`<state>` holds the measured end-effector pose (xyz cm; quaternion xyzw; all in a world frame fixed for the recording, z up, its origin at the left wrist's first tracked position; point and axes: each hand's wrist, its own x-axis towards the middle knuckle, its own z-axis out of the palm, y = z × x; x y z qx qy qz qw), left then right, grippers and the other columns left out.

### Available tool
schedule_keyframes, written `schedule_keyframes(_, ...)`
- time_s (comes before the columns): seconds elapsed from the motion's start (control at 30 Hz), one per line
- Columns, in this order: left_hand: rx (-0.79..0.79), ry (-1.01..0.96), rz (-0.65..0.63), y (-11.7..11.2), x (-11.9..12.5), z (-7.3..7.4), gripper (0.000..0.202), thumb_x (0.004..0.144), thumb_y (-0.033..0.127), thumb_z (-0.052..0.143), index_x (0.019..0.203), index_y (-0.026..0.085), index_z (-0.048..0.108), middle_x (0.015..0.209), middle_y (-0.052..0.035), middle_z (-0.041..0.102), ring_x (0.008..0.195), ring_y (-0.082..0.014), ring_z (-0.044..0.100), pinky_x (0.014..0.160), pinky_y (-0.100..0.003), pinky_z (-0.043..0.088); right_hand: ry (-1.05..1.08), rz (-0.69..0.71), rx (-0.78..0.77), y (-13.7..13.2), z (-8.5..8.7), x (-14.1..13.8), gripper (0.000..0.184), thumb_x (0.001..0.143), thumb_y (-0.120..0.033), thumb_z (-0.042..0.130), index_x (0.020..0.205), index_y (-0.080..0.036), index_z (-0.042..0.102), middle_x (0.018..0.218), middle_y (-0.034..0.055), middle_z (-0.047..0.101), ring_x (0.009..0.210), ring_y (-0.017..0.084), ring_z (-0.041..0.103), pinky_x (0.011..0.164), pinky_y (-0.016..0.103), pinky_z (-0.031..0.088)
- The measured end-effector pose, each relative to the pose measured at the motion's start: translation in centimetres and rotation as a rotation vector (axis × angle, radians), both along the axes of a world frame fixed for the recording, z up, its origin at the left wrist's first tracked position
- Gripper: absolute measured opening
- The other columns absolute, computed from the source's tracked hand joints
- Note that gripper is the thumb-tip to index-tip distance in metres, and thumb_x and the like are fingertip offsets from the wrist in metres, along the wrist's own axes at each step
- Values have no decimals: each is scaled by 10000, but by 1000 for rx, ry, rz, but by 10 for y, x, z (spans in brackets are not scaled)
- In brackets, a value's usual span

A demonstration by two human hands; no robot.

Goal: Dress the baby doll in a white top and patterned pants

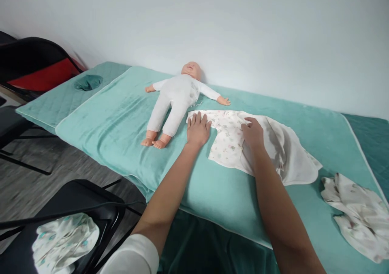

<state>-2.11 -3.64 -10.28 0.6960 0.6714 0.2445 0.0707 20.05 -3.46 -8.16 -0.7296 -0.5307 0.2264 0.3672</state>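
Head view: left hand (198, 131), fingers spread, lies on the sleeve (216, 118) of the printed baby shirt (226, 144), presumably to flatten it; right hand (252, 133) curls over the front, pinch indeterminable; shirt beside baby doll (178, 89) on teal massage-table cover (106, 108).

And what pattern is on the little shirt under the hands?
The little shirt is whitish with tiny, scattered coloured prints, shown best in the head view.
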Motion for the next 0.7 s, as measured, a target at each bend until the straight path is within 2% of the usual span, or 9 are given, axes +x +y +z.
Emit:
schedule_keyframes(0.07, 33, -2, 18, -4, 0, 1, 489, 1013, 373, 373, 1403, 138, 552, 1554, -172, 462, 1496, -339, 354, 1240, -565, 244, 16, 14, -10, 0, 0, 3, 426, 754, -323, 558, 1147, -207, 676, 760, 11, 639, 736, 211, 595, 786, 368, 495)
schedule_keyframes(0.13, 95, -57, -32, -16, 0, 4, 448, 1018, 359, 381, 1362, 151, 578, 1481, -155, 547, 1440, -300, 441, 1223, -512, 312, 31, 30, -18, 0, 0, 5, 422, 750, -350, 580, 1135, -203, 672, 771, 11, 648, 735, 209, 600, 785, 369, 493)
schedule_keyframes(0.27, 192, -210, -339, -58, 4, 10, 391, 1021, 410, 420, 1305, 207, 596, 1354, -96, 643, 1293, -208, 566, 1132, -386, 447, 78, 27, -31, 0, 2, 6, 433, 743, -338, 603, 1146, -194, 672, 867, 41, 697, 789, 214, 631, 840, 387, 490)
schedule_keyframes(0.4, 186, -129, -626, -99, 13, 13, 495, 955, 517, 545, 1360, 232, 549, 1433, -103, 577, 1375, -240, 487, 1173, -433, 397, 158, 40, 17, 1, 1, 6, 437, 737, -335, 609, 1142, -187, 682, 889, 53, 713, 811, 219, 635, 824, 385, 501)
schedule_keyframes(0.47, 179, -75, -658, -109, 16, 12, 528, 938, 519, 573, 1376, 225, 536, 1419, -109, 574, 1367, -264, 481, 1182, -464, 371, 217, 34, 23, 2, -2, 7, 452, 735, -353, 617, 1152, -192, 683, 859, 42, 706, 772, 208, 625, 780, 370, 504)
schedule_keyframes(0.53, 172, -42, -623, -113, 18, 11, 496, 935, 485, 589, 1347, 212, 558, 1352, -111, 599, 1289, -277, 520, 1147, -481, 388, 259, 17, 19, 3, -4, 8, 464, 728, -368, 630, 1158, -203, 683, 844, 32, 698, 750, 197, 616, 758, 360, 502)
schedule_keyframes(0.7, 116, -51, -620, -114, 15, 11, 361, 917, 324, 603, 1263, 223, 608, 1233, -84, 634, 1148, -254, 559, 1023, -445, 454, 192, -10, 12, 3, -6, 8, 456, 737, -364, 616, 1157, -200, 682, 849, 35, 689, 724, 190, 612, 745, 363, 491)
